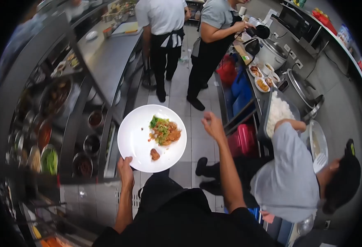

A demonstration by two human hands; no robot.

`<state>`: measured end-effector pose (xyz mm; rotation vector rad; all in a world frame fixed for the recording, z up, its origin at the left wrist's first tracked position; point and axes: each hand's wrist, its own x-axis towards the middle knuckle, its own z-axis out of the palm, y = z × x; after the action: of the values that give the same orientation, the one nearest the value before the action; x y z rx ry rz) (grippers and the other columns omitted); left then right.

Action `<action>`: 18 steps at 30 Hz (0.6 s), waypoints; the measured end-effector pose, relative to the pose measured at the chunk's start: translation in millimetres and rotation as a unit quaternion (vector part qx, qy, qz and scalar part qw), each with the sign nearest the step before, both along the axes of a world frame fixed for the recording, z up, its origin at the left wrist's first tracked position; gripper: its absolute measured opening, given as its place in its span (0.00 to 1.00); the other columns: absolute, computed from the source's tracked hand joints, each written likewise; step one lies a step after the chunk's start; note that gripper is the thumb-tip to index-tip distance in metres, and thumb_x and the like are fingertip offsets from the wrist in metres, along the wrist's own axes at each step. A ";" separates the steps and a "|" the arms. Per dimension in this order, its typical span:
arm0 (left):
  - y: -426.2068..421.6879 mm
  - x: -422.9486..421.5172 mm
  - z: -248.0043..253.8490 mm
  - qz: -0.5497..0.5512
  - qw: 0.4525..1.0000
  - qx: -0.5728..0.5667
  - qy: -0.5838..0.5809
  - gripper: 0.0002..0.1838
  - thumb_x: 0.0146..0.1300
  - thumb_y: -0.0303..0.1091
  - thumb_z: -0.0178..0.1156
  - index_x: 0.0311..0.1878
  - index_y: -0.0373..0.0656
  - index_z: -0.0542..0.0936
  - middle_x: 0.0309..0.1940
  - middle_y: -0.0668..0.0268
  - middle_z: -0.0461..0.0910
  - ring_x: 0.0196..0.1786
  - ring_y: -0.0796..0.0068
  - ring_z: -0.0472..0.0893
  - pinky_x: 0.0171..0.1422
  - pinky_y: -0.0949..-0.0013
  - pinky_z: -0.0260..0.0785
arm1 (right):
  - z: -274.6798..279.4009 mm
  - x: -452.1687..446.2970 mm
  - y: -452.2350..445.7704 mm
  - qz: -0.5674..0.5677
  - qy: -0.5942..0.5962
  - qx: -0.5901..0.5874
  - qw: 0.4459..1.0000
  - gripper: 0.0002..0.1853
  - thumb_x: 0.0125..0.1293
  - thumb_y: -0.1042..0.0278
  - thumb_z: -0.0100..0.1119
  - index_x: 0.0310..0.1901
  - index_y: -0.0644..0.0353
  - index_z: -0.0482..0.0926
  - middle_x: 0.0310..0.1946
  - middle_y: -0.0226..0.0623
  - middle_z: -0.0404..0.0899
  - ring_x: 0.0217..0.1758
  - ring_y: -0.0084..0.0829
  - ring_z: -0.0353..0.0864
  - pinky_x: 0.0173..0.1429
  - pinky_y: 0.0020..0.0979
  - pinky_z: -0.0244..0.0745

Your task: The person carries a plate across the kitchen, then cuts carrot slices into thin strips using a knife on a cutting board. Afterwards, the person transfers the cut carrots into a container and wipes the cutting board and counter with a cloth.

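Note:
My left hand (125, 168) grips the lower left rim of a round white plate (132, 133), thumb on top. The plate is held out in front of my body above the floor. On its right half lies a mound of browned food (167, 133) with chopped green topping and a leafy green piece at the edge. A small brown morsel (154, 154) sits apart below it, with a few crumbs around. To the right of the plate, my right hand (213, 125) is raised and touches nothing. Its fingers are loosely bent and apart.
Steel shelving and counter with sauce pots (92, 144) and ingredient pans stand left. A co-worker in a grey shirt (286, 177) bends over a rice tub (279, 111) at right. Two people stand ahead in the tiled aisle (176, 99). Small food dishes (262, 85) line the right counter.

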<state>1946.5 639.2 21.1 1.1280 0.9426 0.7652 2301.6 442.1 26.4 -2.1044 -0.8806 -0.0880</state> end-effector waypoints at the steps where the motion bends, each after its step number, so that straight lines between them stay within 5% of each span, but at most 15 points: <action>1: 11.7 28.3 1.8 -0.002 1.000 0.011 0.000 0.18 0.61 0.31 0.53 0.50 0.28 0.76 0.42 0.61 0.81 0.46 0.73 0.77 0.55 0.69 0.67 | 30.9 39.4 28.5 0.035 -0.079 0.036 0.996 0.16 0.62 0.66 0.65 0.48 0.65 0.79 0.40 0.49 0.84 0.46 0.48 0.84 0.52 0.39 0.78; 4: 42.0 84.3 2.7 -0.054 0.991 0.078 0.096 0.18 0.61 0.30 0.53 0.50 0.27 0.77 0.44 0.60 0.81 0.47 0.72 0.77 0.56 0.70 0.67 | 147.8 131.3 98.0 0.060 -0.203 0.011 0.977 0.14 0.59 0.69 0.65 0.46 0.63 0.78 0.42 0.47 0.83 0.50 0.48 0.81 0.54 0.42 0.75; 6: 50.5 154.0 40.1 -0.017 0.999 0.030 -0.016 0.16 0.61 0.29 0.52 0.47 0.28 0.77 0.41 0.63 0.80 0.44 0.74 0.76 0.54 0.70 0.66 | 200.3 206.8 148.0 0.062 -0.312 -0.007 0.948 0.15 0.58 0.68 0.66 0.47 0.59 0.78 0.43 0.45 0.81 0.51 0.48 0.78 0.56 0.45 0.71; 9: 94.0 219.3 43.1 -0.069 0.997 0.027 -0.013 0.15 0.61 0.28 0.52 0.48 0.29 0.77 0.41 0.64 0.79 0.43 0.75 0.75 0.54 0.70 0.66 | 261.0 308.8 204.4 0.040 -0.389 -0.098 0.915 0.15 0.58 0.64 0.62 0.45 0.61 0.78 0.45 0.46 0.80 0.56 0.46 0.77 0.61 0.49 0.65; 13: 116.4 299.2 73.1 -0.043 0.997 0.001 -0.063 0.15 0.60 0.27 0.51 0.48 0.29 0.77 0.40 0.64 0.79 0.44 0.75 0.75 0.54 0.71 0.65 | 296.1 430.3 267.4 0.045 -0.514 -0.144 0.845 0.19 0.57 0.63 0.62 0.50 0.57 0.78 0.51 0.41 0.79 0.60 0.41 0.75 0.65 0.51 0.63; 15: 135.8 333.0 72.0 -0.011 0.995 -0.048 -0.092 0.14 0.58 0.27 0.53 0.46 0.30 0.76 0.40 0.63 0.78 0.44 0.72 0.76 0.55 0.69 0.67 | 317.8 477.3 290.2 0.035 -0.499 -0.299 0.812 0.24 0.57 0.60 0.64 0.56 0.54 0.76 0.57 0.42 0.76 0.66 0.39 0.71 0.69 0.50 0.61; 18: 170.2 370.5 109.9 -0.038 0.990 -0.056 -0.121 0.14 0.56 0.28 0.56 0.45 0.31 0.75 0.41 0.62 0.78 0.46 0.68 0.78 0.59 0.66 0.67 | 329.3 530.6 332.1 0.024 -0.533 -0.318 0.784 0.26 0.55 0.58 0.64 0.57 0.52 0.77 0.51 0.37 0.80 0.61 0.37 0.76 0.63 0.49 0.70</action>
<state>2316.9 809.4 131.0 0.9448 0.7257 0.7576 2832.2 774.2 355.8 -2.6087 -1.8075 -1.2072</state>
